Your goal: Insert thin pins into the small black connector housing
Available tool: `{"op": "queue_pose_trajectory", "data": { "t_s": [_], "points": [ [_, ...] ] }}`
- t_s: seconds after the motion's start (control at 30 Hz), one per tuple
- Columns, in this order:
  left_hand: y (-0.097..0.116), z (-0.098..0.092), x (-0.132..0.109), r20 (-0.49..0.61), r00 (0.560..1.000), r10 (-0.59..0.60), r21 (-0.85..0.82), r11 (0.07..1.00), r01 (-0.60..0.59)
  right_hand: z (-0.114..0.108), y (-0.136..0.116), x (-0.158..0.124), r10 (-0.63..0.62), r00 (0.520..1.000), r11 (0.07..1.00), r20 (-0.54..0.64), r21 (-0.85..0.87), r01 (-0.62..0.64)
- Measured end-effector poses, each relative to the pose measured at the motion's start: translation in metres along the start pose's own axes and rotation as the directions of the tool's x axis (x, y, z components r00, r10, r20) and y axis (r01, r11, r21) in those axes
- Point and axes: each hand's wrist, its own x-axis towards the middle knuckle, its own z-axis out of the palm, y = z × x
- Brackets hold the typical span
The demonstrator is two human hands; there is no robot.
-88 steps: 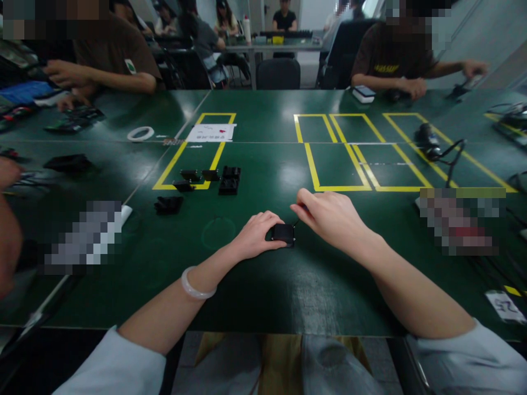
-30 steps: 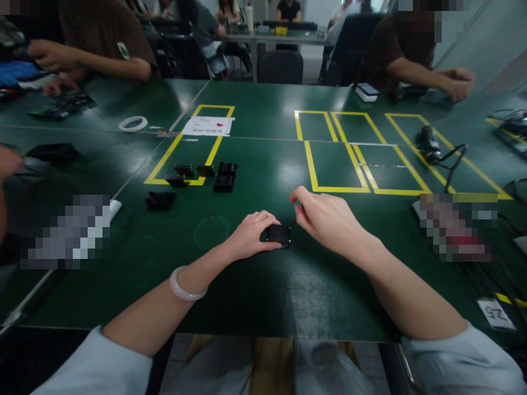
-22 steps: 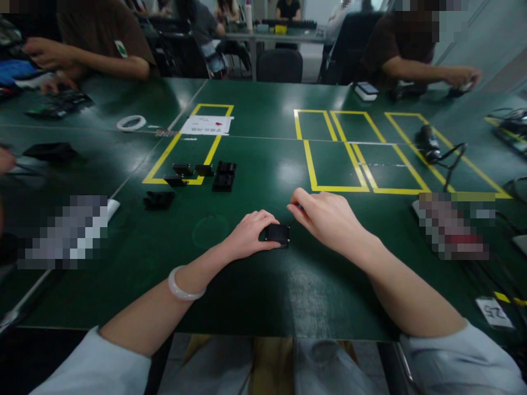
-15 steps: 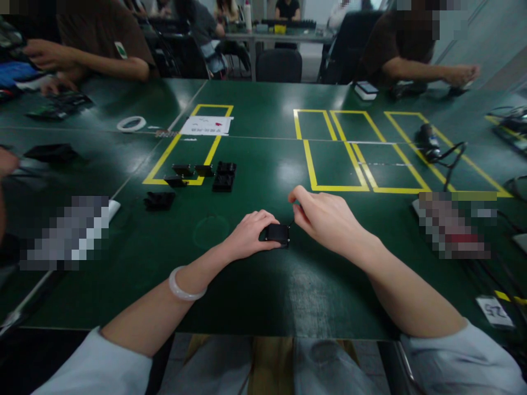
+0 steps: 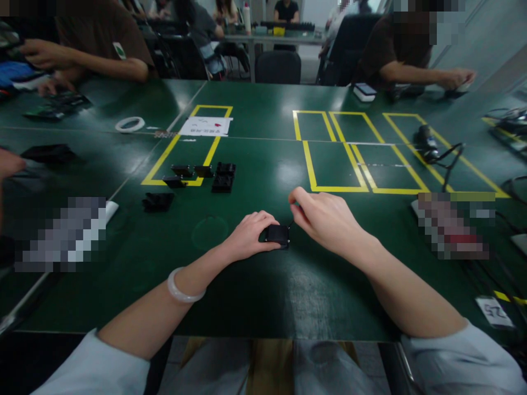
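Your left hand [image 5: 253, 236] has the black block [image 5: 278, 234] pinched between thumb and fingers, down at the green table [image 5: 255, 302] in front of you. Your right hand [image 5: 325, 214] is curled on a thin dark rod [image 5: 291, 224] by the block's far right corner (some tool maybe, too small to tell). If your left pinch slackens, the block could twist; push crooked and the rod might skid off.

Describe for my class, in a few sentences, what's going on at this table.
The person's left hand holds a small black block on the green table. The right hand pinches a thin dark object that reaches toward the block; what it is can't be told. More black pieces are farther off to the left, some at a yellow outline.
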Motion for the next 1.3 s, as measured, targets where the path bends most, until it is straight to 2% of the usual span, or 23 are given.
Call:
{"op": "queue_pose_trajectory", "data": {
  "t_s": [0.13,0.37,0.57,0.73,0.93,1.13,1.3],
  "points": [
    [0.0009,-0.0001,0.0000,0.000,1.000,-0.002,0.001,1.000,0.002,0.0010,-0.0005,0.0002,0.020,1.000,0.999,0.023,-0.051,-0.019],
    [0.0004,0.0001,0.0000,0.001,1.000,0.000,-0.011,1.000,0.000,0.0005,-0.0019,-0.0014,0.005,1.000,1.000,-0.024,0.019,-0.005],
    [0.0010,-0.0001,0.0000,-0.001,1.000,-0.002,0.004,1.000,0.002,0.0015,-0.0017,0.0002,0.026,0.999,0.999,0.022,-0.043,-0.025],
    [0.0006,0.0003,0.0004,-0.002,1.000,0.002,0.002,1.000,-0.002,0.0000,-0.0022,-0.0009,0.017,1.000,1.000,0.007,0.020,-0.017],
    [-0.0023,0.0026,-0.0002,-0.019,1.000,0.014,-0.001,1.000,-0.014,0.0026,-0.0011,-0.0005,0.009,1.000,1.000,0.010,-0.016,-0.009],
    [-0.0022,0.0025,0.0005,-0.018,1.000,0.014,0.011,1.000,-0.014,0.0021,-0.0024,-0.0007,0.006,1.000,1.000,0.001,0.022,-0.006],
    [-0.0017,0.0023,0.0006,-0.022,1.000,0.017,0.013,1.000,-0.016,0.0011,-0.0012,-0.0003,0.035,0.999,0.999,0.030,-0.035,-0.034]
  ]
}}
